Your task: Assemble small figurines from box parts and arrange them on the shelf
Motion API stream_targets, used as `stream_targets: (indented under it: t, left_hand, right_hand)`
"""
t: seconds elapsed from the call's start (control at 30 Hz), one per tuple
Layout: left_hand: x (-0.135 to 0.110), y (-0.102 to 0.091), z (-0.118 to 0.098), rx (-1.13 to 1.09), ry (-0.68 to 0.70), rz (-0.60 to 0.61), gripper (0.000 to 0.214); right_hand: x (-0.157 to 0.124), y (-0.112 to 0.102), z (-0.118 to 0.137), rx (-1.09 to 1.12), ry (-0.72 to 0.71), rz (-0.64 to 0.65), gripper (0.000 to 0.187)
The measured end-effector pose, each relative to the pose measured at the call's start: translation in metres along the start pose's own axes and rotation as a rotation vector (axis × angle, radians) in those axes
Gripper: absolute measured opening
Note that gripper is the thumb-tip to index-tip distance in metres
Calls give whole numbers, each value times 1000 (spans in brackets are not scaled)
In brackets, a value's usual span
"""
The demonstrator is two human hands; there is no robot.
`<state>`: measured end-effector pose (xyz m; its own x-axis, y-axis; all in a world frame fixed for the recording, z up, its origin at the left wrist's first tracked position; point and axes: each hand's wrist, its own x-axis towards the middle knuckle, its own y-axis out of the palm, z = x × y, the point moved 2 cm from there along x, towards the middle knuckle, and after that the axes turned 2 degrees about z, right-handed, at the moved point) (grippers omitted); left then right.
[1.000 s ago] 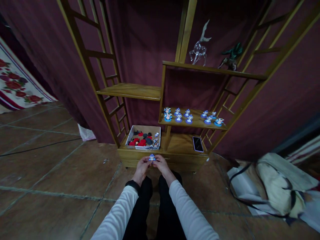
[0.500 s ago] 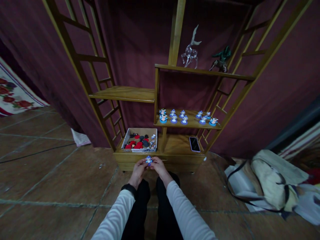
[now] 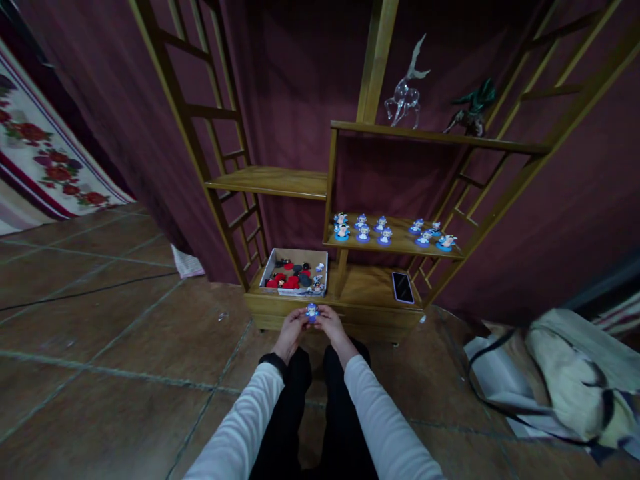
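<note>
A small purple-and-white figurine [image 3: 313,312] on a round purple base is held upright between my two hands, in front of the low drawer. My left hand [image 3: 291,331] grips its left side with the fingertips; my right hand [image 3: 332,323] pinches the right side. Just beyond them, a shallow cardboard box [image 3: 270,288] holds red and dark round pieces and a few small figures. Several similar purple figurines [image 3: 363,233] stand in groups on the middle shelf [image 3: 400,249], with blue-based ones [image 3: 342,231] among them.
A phone [image 3: 403,288] lies on the lower shelf, right of the box. On the upper shelf stand a clear glass deer [image 3: 404,100] and a dark green figure [image 3: 473,110]. Bags [image 3: 560,373] lie on the tiled floor to the right, and a black cable [image 3: 90,291] runs along the left.
My view has swung slightly left, so the shelf sits further right in the picture. Both hands still hold the figurine in front of the drawer.
</note>
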<state>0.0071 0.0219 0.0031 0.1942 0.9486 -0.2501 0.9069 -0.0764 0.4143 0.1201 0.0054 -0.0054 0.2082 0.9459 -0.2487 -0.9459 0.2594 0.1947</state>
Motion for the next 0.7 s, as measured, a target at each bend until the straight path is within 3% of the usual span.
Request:
stream_targets:
  t: [0.4,0.7]
  left_hand:
    - [-7,1,-6,29,55,74,44]
    - [-3,-4,-3,2,44,69,44]
  right_hand:
    - [-4,-2,6,47,6,-2,39]
    - [-6,3,7,48,14,67,44]
